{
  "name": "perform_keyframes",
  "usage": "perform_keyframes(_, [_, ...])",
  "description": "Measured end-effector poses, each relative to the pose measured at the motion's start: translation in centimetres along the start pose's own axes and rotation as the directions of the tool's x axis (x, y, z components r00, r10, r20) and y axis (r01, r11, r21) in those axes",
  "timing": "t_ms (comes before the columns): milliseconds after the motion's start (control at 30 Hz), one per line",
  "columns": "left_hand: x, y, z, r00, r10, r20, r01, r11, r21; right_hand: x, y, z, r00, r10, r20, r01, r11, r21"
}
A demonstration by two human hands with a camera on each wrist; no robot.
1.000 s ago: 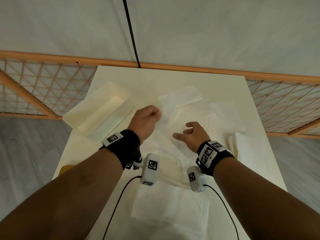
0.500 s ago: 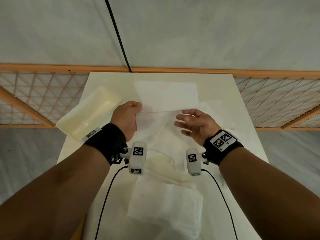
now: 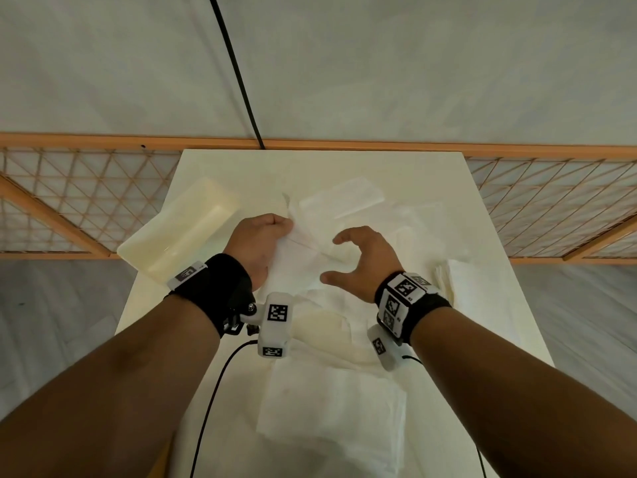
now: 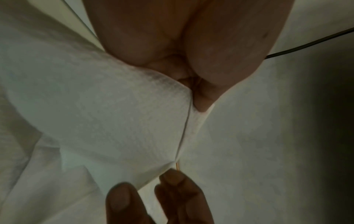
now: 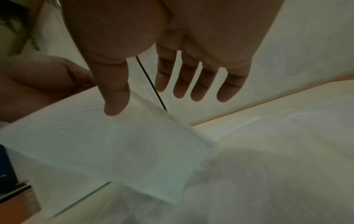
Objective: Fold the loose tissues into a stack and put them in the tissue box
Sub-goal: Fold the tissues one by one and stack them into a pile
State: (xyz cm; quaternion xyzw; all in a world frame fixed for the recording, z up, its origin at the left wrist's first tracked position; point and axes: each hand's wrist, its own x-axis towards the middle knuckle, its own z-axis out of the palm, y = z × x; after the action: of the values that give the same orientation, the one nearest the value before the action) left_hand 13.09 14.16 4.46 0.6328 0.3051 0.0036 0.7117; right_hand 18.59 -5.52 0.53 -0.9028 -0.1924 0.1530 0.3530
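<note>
- The left hand [image 3: 262, 241] pinches one tissue [image 3: 303, 257] by its edge, lifted over the middle of the table [image 3: 482, 339].
- The right hand [image 3: 362, 262] hovers beside it, fingers spread, holding nothing.
- A folded stack [image 3: 458, 281] sits at the right edge; loose tissues [image 3: 331, 408] lie nearer the person.
- The tissue box [image 3: 179, 232] lies open at the left, seemingly unfilled, so most work remains.

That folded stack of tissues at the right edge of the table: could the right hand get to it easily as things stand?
Probably yes. The right hand is open, holds nothing, and nothing stands between it and the folded stack just to its right.
</note>
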Motion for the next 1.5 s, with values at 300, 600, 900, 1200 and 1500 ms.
perform_keyframes(300, [-0.1,2.7,-0.2,0.993,0.079,0.083,-0.079,0.997,-0.005,0.7,-2.1,-0.5,0.994,0.006,0.108,-0.023,0.988,0.154])
perform_keyframes(600, [-0.5,-4.3,-0.1,0.970,-0.168,0.176,0.207,0.951,-0.229,-0.1,-0.6,-0.2,0.927,0.277,0.252,-0.367,0.541,0.757])
perform_keyframes(900, [-1.0,-4.5,2.4,0.988,0.030,0.149,-0.028,1.000,-0.012,-1.6,0.8,0.3,0.916,0.263,0.303,-0.401,0.588,0.702])
perform_keyframes(1200, [-1.8,-5.9,2.1,0.927,-0.104,0.360,-0.020,0.945,0.326,-0.8,1.5,-0.8,0.888,0.457,0.046,-0.353,0.614,0.706])
perform_keyframes(1500, [-5.2,-4.3,2.4,0.687,-0.263,0.677,-0.388,0.655,0.648,-3.2,5.3,-3.2,0.774,0.633,0.014,-0.524,0.628,0.576])
